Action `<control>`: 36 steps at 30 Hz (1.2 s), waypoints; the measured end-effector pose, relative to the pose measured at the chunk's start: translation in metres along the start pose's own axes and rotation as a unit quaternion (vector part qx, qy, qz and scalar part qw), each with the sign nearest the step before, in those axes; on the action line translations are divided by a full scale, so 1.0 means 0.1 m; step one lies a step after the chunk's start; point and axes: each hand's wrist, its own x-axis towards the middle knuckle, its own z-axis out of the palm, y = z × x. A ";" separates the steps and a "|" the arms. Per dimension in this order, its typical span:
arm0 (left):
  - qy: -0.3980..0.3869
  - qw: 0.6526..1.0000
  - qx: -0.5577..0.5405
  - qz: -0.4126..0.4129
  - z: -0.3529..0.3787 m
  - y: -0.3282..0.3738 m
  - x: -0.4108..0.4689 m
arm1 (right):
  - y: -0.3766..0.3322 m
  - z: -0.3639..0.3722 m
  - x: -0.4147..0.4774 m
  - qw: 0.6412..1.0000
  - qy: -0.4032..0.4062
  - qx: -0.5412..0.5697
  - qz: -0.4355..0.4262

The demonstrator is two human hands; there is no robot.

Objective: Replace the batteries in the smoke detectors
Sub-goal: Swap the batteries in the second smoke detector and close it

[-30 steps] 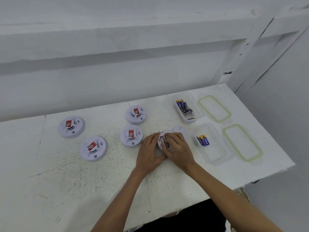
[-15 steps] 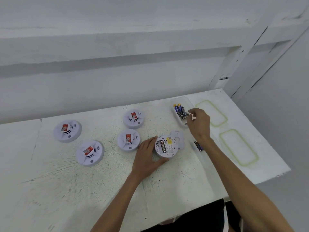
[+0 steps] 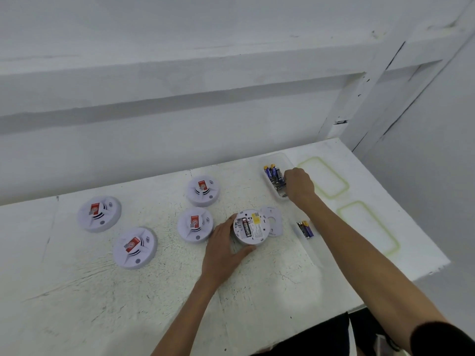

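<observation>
Left hand (image 3: 221,253) cups the opened detector (image 3: 253,227); I can't tell what my right hand (image 3: 299,185) holds in the far-edge tray (image 3: 282,158); four detectors (image 3: 99,214) wait.

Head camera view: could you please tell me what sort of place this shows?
Probably a plain workbench in a workshop or storeroom: a scuffed white-painted table against a bare white wall, five smoke detectors laid out together, and a clear tub of batteries.
</observation>
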 end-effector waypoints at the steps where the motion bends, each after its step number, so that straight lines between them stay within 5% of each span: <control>1: 0.002 1.000 0.001 -0.002 0.00 0.00 0.00 | 0.00 0.01 0.01 1.000 0.002 -0.011 -0.002; 7: 0.004 1.000 0.011 -0.007 0.00 0.01 0.00 | 0.09 0.03 0.07 0.999 -0.010 -0.020 -0.046; 13: 0.004 1.000 0.020 -0.007 -0.01 0.06 0.00 | 0.20 0.07 0.08 0.982 0.052 0.179 -0.016; 22: 0.006 1.000 0.025 -0.008 -0.02 0.05 -0.01 | 0.07 -0.14 -0.30 0.907 0.137 0.398 -0.002; 29: 0.008 1.000 0.024 -0.002 -0.05 0.14 -0.04 | -0.26 -0.13 -0.93 0.863 -0.015 0.484 -0.144; 36: 0.004 1.000 0.017 0.002 -0.03 0.07 -0.02 | -0.39 0.25 -1.18 0.876 -0.081 0.424 -0.212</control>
